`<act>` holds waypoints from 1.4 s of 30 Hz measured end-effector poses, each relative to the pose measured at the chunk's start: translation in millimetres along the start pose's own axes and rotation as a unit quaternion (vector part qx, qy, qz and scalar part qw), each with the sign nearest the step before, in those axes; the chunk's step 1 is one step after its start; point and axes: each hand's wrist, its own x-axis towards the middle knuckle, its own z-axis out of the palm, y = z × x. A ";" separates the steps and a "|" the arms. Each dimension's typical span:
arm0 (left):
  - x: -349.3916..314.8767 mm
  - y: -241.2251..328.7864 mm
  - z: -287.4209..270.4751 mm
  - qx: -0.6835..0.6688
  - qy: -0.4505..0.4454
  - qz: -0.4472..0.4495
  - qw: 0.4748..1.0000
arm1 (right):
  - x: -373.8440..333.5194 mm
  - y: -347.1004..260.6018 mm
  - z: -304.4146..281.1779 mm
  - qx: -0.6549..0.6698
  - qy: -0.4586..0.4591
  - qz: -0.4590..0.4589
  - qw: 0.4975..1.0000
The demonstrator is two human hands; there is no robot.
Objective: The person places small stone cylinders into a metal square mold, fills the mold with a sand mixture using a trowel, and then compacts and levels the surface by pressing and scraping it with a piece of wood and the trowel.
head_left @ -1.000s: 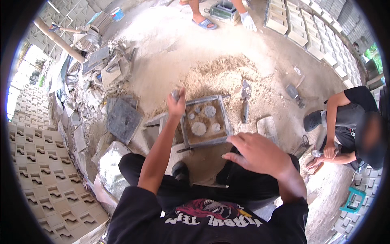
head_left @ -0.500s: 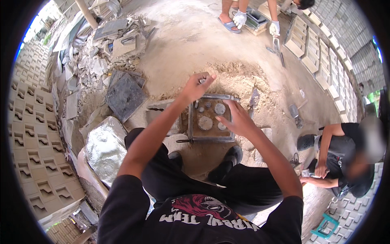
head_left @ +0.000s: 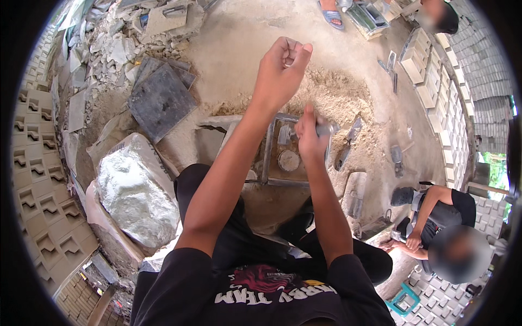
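Your left hand (head_left: 285, 64) is raised beyond the grey square frame (head_left: 268, 149), its fingers curled narrow; whether they enclose anything cannot be told. Your right hand (head_left: 312, 138) is over the right part of the frame, thumb pointing away from you, fingers bent; a blurred grey form shows at its right edge, and you cannot tell whether it is gripped. The frame lies on the ground in front of your knees, partly covered by your forearms, with a pale round disc (head_left: 288, 161) in its brown interior. Loose sand (head_left: 348, 100) spreads beyond it; dark square plates (head_left: 162, 103) lie to the left.
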 end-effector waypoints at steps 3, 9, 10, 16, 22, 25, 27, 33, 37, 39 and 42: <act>-4.4 -8.6 11.0 0.062 -0.036 0.025 0.997 | -15.8 14.6 -10.2 -0.003 -0.011 -0.015 1.000; -13.7 8.5 1.6 0.141 -0.069 0.085 0.984 | -36.4 3.7 -6.5 -0.039 0.000 0.001 0.999; -12.4 9.4 1.3 0.120 -0.064 0.083 0.987 | -38.1 6.7 -7.4 -0.059 -0.013 0.003 0.998; -13.3 24.0 -0.5 0.073 -0.041 0.077 0.993 | -46.9 2.6 -3.8 -0.019 0.007 -0.005 1.000; -19.2 27.1 4.0 0.082 -0.033 0.071 0.994 | -44.2 10.2 -11.7 0.047 0.013 0.036 0.998; -22.1 23.5 13.0 0.100 -0.044 0.099 0.989 | -59.1 22.3 -20.2 -0.025 -0.003 -0.011 1.000; -20.0 20.7 18.9 0.102 -0.044 0.106 0.988 | -57.9 26.4 -18.1 -0.014 0.001 0.007 1.000; -19.6 11.2 31.0 0.124 -0.080 0.113 0.983 | -82.9 31.4 -25.7 0.029 0.006 -0.024 0.999; -14.8 7.5 31.6 0.093 -0.057 0.108 0.988 | -83.3 23.2 -27.1 0.066 0.022 -0.040 0.997; -18.5 11.4 32.4 0.113 -0.066 0.113 0.985 | -81.3 23.8 -24.7 0.061 0.039 -0.023 0.997; -16.6 16.8 31.5 0.091 -0.073 0.124 0.985 | -71.9 48.5 -28.2 0.005 0.033 0.000 0.999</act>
